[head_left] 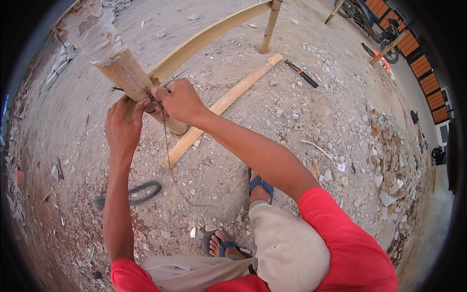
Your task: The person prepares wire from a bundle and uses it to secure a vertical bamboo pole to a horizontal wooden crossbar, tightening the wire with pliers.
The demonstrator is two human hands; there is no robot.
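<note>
A thick bamboo post [127, 78], its upper part crusted with grey cement, leans at the upper left. My left hand [122, 127] is closed around the post's lower side, its thumb by a binding of thin dark wire [166, 141]. From the post's other side my right hand [181, 101] pinches that wire between thumb and finger. The wire's loose tail hangs past the post's foot and trails over the ground. A split bamboo rail [209, 38] runs from the post to a bamboo stake [270, 29]. Its near end is partly hidden by my hands.
On the stony ground lies a bamboo slat [228, 101], with black-handled pincers [302, 75] beyond it. A coil of dark wire [146, 191] rests beside my left forearm. Another stake [389, 47] and a parked motorcycle [362, 19] stand far right. Broken rubble [388, 198] lines the right side.
</note>
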